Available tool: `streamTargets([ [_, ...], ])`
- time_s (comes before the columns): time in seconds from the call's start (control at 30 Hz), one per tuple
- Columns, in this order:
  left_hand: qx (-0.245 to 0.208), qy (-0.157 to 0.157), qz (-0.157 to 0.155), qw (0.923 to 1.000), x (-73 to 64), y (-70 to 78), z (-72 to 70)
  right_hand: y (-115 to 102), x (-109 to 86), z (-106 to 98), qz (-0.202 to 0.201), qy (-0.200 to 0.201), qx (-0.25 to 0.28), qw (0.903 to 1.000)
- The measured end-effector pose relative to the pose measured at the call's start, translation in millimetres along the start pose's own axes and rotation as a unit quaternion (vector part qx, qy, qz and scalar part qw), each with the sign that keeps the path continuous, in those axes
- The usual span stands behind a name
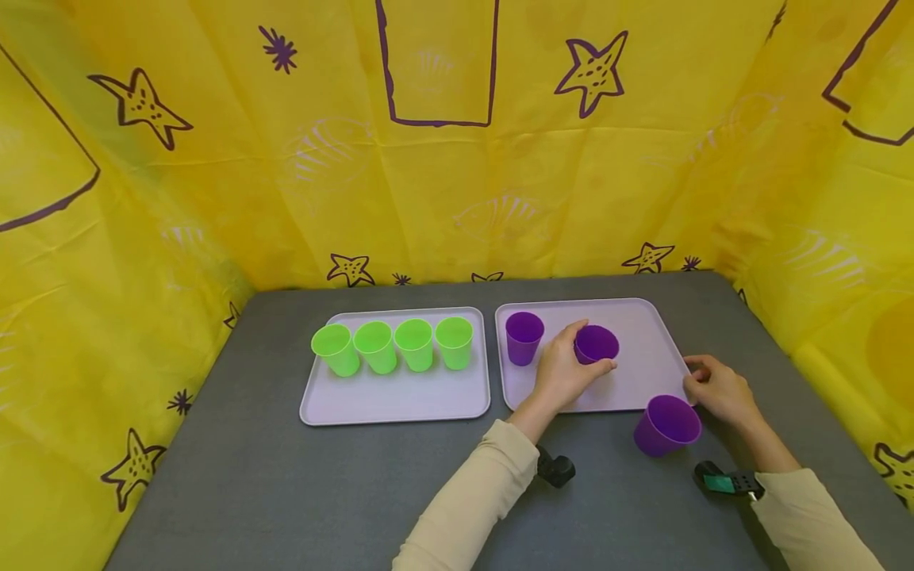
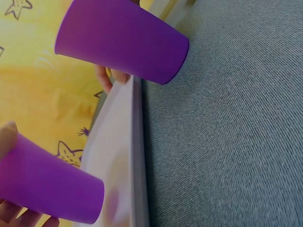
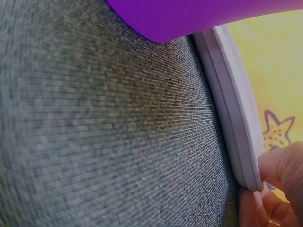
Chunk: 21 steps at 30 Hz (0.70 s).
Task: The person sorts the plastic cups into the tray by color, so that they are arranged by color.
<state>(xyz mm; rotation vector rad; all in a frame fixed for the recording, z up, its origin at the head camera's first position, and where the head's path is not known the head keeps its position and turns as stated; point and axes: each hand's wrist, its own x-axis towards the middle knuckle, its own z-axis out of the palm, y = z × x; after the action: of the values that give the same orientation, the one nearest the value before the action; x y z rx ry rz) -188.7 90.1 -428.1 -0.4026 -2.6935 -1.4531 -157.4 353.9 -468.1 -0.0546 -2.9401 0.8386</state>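
My left hand (image 1: 564, 369) grips a purple cup (image 1: 597, 342) by its side above the right-hand tray (image 1: 646, 349). In the left wrist view that cup (image 2: 47, 182) tilts in my fingers, its base close over the tray. A second purple cup (image 1: 524, 337) stands on the tray's left part. Pinching the tray's right rim near the front corner is my right hand (image 1: 721, 390); the right wrist view shows thumb above and fingers below the rim (image 3: 236, 118). Just left of this hand, a third purple cup (image 1: 666, 427) stands on the table in front of the tray.
On the left, another pale tray (image 1: 393, 400) carries a row of several green cups (image 1: 414, 346) along its back half. Grey cloth covers the table (image 1: 250, 476). Yellow patterned fabric (image 1: 428, 174) hangs behind and at both sides.
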Motion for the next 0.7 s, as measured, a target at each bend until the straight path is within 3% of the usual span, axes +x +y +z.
streamTargets([
  [0.37,-0.013,0.044,-0.049,0.9978,9.7,-1.1,10.3,-1,-0.1,0,0.002,-0.001,0.001,1.0],
  [0.7,-0.012,0.061,-0.075,0.9952,16.1,-4.6,14.8,0,0.1,1,-0.002,-0.001,0.005,1.0],
])
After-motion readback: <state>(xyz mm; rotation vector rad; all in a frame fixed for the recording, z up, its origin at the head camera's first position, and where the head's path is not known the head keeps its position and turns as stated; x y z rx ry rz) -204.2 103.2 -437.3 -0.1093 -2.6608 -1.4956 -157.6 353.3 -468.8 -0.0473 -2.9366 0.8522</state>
